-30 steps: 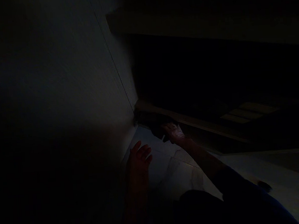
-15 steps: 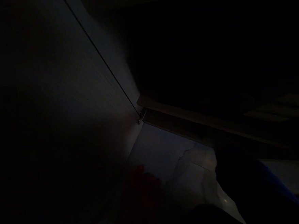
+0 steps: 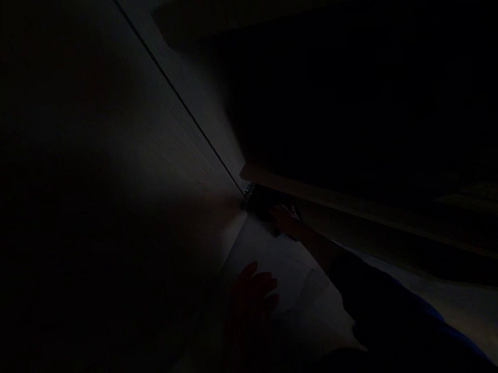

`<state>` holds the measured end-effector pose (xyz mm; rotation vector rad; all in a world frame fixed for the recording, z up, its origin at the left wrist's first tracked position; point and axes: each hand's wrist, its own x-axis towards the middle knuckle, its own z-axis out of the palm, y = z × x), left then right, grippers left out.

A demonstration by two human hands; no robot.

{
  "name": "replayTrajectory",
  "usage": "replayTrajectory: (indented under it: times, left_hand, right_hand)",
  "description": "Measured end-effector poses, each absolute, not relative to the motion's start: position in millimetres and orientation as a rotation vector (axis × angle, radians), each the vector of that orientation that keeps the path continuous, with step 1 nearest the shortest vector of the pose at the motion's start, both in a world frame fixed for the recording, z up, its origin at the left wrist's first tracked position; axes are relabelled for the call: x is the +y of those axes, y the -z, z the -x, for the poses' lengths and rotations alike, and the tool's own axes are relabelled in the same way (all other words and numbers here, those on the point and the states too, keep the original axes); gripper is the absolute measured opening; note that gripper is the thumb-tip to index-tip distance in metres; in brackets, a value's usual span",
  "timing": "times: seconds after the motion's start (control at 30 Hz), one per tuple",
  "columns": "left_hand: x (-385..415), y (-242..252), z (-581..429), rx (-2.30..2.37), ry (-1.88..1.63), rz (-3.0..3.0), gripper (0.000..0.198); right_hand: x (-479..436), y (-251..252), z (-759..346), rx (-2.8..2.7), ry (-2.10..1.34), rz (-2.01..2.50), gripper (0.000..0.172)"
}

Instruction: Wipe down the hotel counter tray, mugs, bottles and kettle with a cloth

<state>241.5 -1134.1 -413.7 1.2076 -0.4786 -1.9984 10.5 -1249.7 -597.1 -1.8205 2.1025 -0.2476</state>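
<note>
The scene is very dark. My right hand (image 3: 286,219) reaches far into the corner under a ledge, its fingers around or against a dark object (image 3: 264,203) whose kind I cannot make out. Close to that object is a small metal fitting (image 3: 248,191) at the foot of a panel seam. Nearer to me, my left hand (image 3: 256,291) looks reddish and hangs over the pale floor (image 3: 275,258), fingers apart and nothing seen in them.
A tall pale panel (image 3: 178,151) with a thin dark seam rises on the left. On the right, a wooden ledge (image 3: 317,190) runs along above a low recess, with deep shadow over it. My dark sleeve (image 3: 376,297) crosses the lower right.
My right hand, hidden in shadow before, has come forward and left into the corner, and a dark object now covers part of the recess there. My left hand's fingers show more clearly.
</note>
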Motion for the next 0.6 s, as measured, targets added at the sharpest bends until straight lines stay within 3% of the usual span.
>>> replayTrajectory:
  times: [0.23,0.37,0.5,0.6]
  left_hand:
    - [-1149,431,-227,-0.526,2.021,-1.171,0.044]
    - [-1151,439,-223,-0.448,2.009,-1.142,0.047]
    - [-1158,432,-219,-0.390,2.034,-1.103,0.039]
    - [-1170,424,-216,-0.332,2.026,-1.177,0.026]
  right_hand:
    - [-1059,604,60,2.440,0.197,1.468,0.061]
    - [-972,584,79,2.568,0.252,1.295,0.044]
    - [-976,516,63,2.421,0.765,1.391,0.044]
    - [-1050,445,29,2.198,1.035,1.906,0.047]
